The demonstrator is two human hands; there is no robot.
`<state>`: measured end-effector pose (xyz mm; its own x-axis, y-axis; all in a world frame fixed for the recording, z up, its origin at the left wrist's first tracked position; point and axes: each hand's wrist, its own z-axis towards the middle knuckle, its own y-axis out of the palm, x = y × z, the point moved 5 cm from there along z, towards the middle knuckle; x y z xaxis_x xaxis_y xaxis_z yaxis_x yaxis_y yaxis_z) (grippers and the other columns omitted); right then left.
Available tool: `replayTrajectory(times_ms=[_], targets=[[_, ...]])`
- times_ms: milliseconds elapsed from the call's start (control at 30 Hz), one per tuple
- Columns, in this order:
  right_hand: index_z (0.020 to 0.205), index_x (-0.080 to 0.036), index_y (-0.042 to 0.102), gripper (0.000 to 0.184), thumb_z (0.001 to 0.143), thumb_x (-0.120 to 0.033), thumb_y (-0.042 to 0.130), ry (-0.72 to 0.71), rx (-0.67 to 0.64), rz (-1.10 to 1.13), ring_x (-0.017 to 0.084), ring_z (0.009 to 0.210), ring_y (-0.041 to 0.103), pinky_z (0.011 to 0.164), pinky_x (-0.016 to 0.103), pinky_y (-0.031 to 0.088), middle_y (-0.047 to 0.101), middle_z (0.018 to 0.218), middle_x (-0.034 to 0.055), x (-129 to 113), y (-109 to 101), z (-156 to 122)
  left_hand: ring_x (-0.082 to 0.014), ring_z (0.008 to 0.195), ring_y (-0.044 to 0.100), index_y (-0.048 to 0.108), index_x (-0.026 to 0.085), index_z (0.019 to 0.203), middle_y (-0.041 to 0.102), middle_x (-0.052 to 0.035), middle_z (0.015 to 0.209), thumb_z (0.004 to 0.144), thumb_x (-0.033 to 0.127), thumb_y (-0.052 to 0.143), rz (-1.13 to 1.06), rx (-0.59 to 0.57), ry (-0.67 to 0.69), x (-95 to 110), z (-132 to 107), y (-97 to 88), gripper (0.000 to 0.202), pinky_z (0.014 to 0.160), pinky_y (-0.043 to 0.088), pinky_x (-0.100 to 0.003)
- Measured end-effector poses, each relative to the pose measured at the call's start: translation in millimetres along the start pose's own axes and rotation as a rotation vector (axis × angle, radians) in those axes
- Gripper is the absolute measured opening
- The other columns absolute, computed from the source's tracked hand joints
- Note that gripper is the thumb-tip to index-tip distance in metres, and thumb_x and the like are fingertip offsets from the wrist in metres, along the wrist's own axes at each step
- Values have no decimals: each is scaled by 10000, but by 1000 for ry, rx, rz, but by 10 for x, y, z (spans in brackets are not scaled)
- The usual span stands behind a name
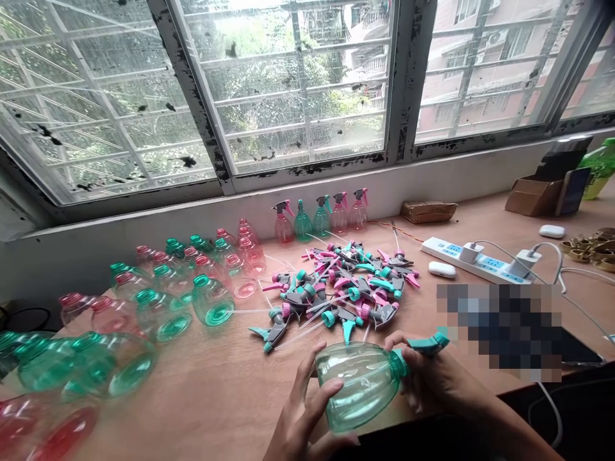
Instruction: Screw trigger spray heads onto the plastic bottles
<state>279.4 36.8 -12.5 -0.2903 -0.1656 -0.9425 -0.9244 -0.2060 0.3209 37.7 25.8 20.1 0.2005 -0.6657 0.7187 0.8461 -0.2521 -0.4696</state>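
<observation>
A green clear spray bottle (360,384) lies tilted on its side above the table's front edge, its neck pointing right. My left hand (307,410) is wrapped round the base end of its body. At the neck, my right hand (432,371) grips the spray head, whose teal trigger (430,344) sticks out over the fingers. The grey part of that head is mostly hidden by the hand. Just beyond the bottle is a heap of loose spray heads (336,288), grey with pink or teal triggers and collars and thin white tubes.
Several open green and red bottles (209,301) fill the left side. Bottles with spray heads (321,218) line the windowsill wall. To the right are a power strip (480,259) with plugs and cables, white cases (442,269), a blurred dark device (509,333) and a cardboard box (533,195).
</observation>
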Motion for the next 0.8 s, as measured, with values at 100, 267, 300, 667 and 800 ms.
replayTrajectory(times_ms=[100,267,300,667,800], targets=[[984,-203,588,487,832,-654,691,-27,46,2,131,391,630,401,177,437,677,496,-40,-15,0,8,-396,1450,382,453,471,1445,316,-72,1623,869,365,754,11,17,-25,2,25,-4,658,1149,377,-505],[935,-163,663,493,766,-611,781,-155,51,-116,159,434,591,485,277,462,658,519,-18,-106,71,-13,-380,1461,379,218,375,1566,366,-109,1609,889,521,684,-103,-59,-224,-92,83,-40,835,1204,308,-523],[904,-164,672,428,802,-567,774,-185,77,-165,157,451,581,528,295,468,641,504,-24,-162,72,-25,-375,1470,366,186,356,1576,359,-115,1615,900,546,656,-115,-89,-242,-113,79,-36,844,1213,294,-526],[1014,-201,662,436,794,-559,778,-522,487,-877,166,537,611,449,273,490,643,690,-11,-2154,-407,724,-322,1489,358,91,357,1591,270,-90,1663,966,445,595,-60,-193,-278,-318,4,45,808,1213,323,-533],[1009,-149,670,281,904,-401,738,-364,603,-942,154,573,652,521,284,570,683,766,2,-2351,-899,1562,-365,1492,338,222,267,1583,340,-143,1634,894,402,690,78,-275,-291,-393,-20,66,844,1212,304,-574]])
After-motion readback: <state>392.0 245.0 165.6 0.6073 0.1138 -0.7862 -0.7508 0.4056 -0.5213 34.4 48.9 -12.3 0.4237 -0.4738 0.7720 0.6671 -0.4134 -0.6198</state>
